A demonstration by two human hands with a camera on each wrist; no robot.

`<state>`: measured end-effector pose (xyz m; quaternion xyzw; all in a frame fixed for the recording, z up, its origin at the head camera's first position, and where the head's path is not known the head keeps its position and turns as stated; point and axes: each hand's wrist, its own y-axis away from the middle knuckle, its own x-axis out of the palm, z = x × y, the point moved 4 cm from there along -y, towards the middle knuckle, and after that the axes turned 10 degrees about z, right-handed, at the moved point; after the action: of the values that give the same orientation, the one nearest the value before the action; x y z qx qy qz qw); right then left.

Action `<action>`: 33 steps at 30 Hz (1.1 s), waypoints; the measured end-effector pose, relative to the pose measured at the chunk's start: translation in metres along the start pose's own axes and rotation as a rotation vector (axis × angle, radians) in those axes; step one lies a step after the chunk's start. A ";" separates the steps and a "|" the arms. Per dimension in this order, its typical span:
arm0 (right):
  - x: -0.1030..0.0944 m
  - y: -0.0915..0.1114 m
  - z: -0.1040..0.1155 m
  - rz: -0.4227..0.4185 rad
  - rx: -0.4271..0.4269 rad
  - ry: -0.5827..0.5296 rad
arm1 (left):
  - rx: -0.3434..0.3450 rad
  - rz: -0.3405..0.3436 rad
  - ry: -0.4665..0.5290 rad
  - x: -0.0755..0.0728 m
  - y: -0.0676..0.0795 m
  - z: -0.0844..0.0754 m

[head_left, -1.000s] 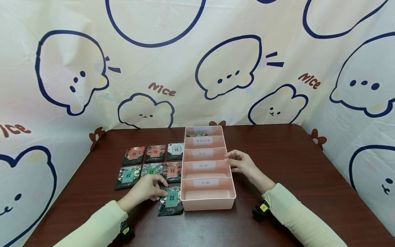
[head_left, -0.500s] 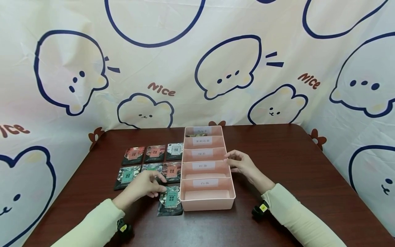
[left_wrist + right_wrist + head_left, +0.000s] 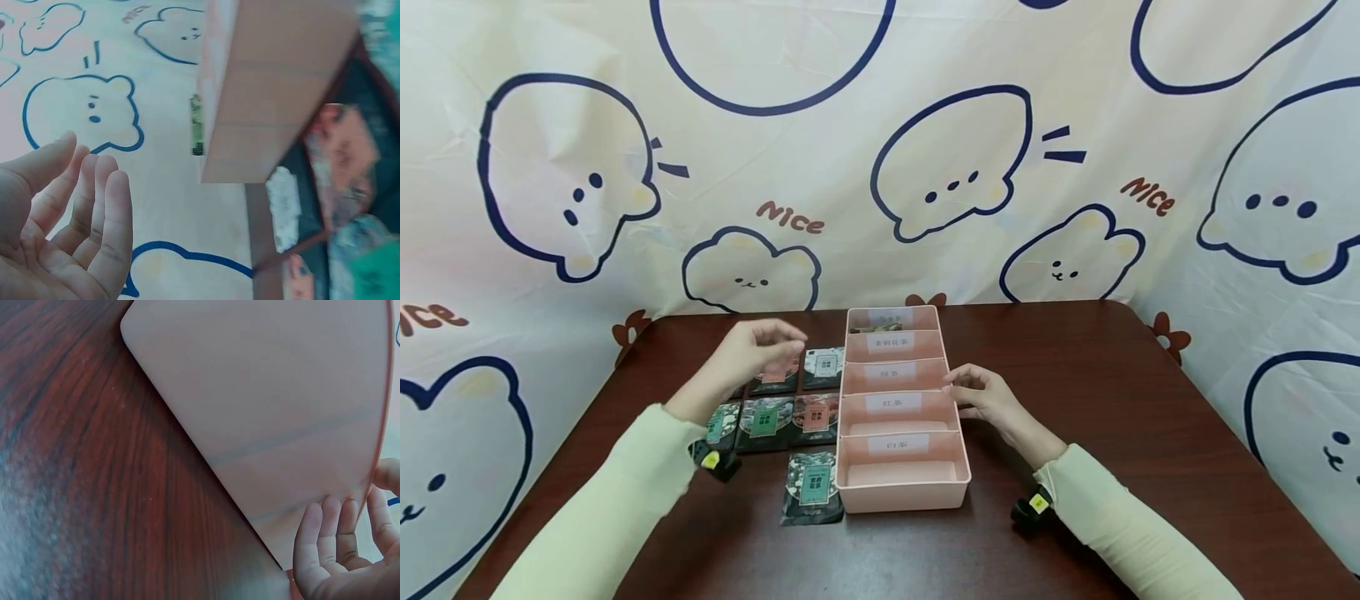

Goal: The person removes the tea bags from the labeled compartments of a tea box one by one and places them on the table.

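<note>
My left hand [image 3: 747, 360] hovers over the back row of tea packets, its fingers loosely bent with nothing between them. In the left wrist view its thumb stands apart from the fingertips. Below it, a red-labelled tea packet [image 3: 775, 382] is partly covered. A white-labelled tea packet [image 3: 824, 363] lies just right of it. At the right side of the pink divided box [image 3: 902, 498], my right hand [image 3: 996, 407] pinches the rim. In the right wrist view several fingers rest against the box's outer wall, with the thumb at the rim.
Labelled dividers split the box into several compartments; the rearmost holds something greenish [image 3: 877, 328]. Left of the box lie a green packet [image 3: 765, 421], an orange-labelled packet [image 3: 816, 417] and, nearest the front, another green packet [image 3: 812, 487]. A patterned curtain [image 3: 850, 167] surrounds the brown table [image 3: 1075, 358].
My left hand has let go of the front green packet, then risen and moved away toward the back row. The packet stays beside the box. My right hand has kept its place.
</note>
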<state>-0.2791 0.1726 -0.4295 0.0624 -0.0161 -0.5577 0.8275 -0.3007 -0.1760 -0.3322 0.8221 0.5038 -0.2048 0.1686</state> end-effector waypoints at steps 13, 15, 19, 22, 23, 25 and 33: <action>0.001 -0.003 -0.002 -0.002 -0.002 -0.005 | -0.009 -0.010 0.087 0.001 -0.080 -0.003; 0.001 -0.003 -0.003 -0.002 -0.003 -0.015 | -0.044 0.009 0.109 0.006 -0.088 0.003; 0.000 -0.003 -0.004 -0.003 -0.006 -0.023 | -0.113 0.045 0.135 0.018 -0.100 0.013; 0.000 -0.003 -0.004 -0.004 -0.008 -0.021 | -0.133 0.074 0.121 0.027 -0.105 0.017; 0.000 -0.003 -0.004 -0.007 -0.007 -0.023 | -0.134 0.082 0.117 0.029 -0.106 0.018; 0.000 -0.002 -0.003 -0.014 -0.004 -0.025 | -0.128 0.097 0.102 0.033 -0.109 0.020; 0.000 -0.002 -0.004 -0.024 -0.001 -0.026 | -0.140 0.133 0.018 0.044 -0.117 0.026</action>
<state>-0.2805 0.1728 -0.4332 0.0549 -0.0260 -0.5682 0.8206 -0.3923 -0.1039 -0.3849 0.8417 0.4628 -0.1502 0.2343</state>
